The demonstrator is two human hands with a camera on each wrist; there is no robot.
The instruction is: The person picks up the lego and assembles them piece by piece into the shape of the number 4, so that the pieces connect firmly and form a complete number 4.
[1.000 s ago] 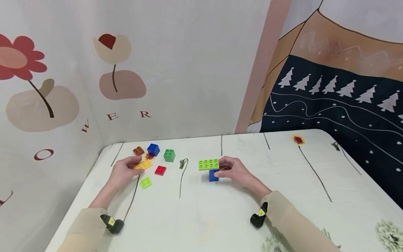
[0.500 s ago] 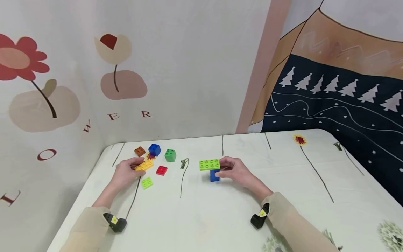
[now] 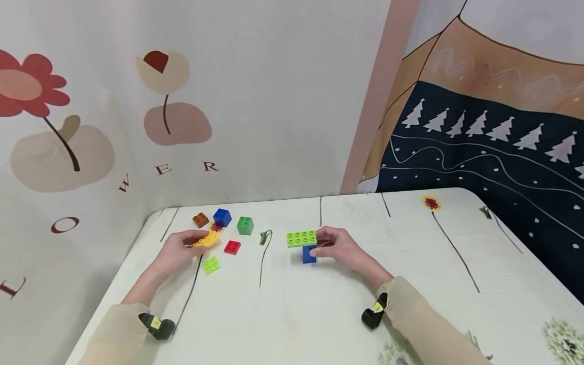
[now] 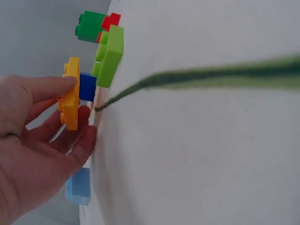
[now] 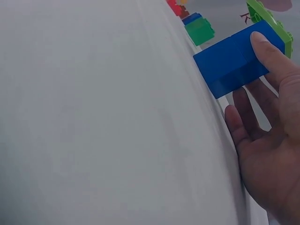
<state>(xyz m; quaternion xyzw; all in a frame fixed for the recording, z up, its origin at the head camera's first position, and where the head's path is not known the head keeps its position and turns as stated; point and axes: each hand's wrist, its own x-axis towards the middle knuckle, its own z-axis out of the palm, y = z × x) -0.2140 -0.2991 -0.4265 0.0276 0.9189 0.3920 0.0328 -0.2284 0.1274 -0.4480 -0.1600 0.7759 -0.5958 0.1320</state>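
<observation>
My left hand (image 3: pixel 177 251) pinches a yellow building brick (image 4: pixel 71 93) between thumb and fingers. In the left wrist view that brick is held a little off the tabletop, its studs toward the palm. On the right, my right hand (image 3: pixel 341 248) grips a blue brick stack (image 5: pixel 234 58), thumb on its near face. A lime green eight-stud brick (image 3: pixel 301 238) tops this stack and juts out to the left. The stack stands upright with its lower end at the table. In the right wrist view the other fingers are partly behind the blue stack.
Around the left hand lie a brown brick (image 3: pixel 201 219), a blue brick (image 3: pixel 222 217), a green brick (image 3: pixel 245 226), a red brick (image 3: pixel 232 247) and a small lime brick (image 3: pixel 211 265). A light blue brick (image 4: pixel 78 186) shows in the left wrist view. The cloth (image 3: pixel 274 324) has printed flowers.
The yellow brick has tilted slightly in my left hand and looks blurred now. The left wrist has shifted a little to the left. The right hand and its stack stay put.
</observation>
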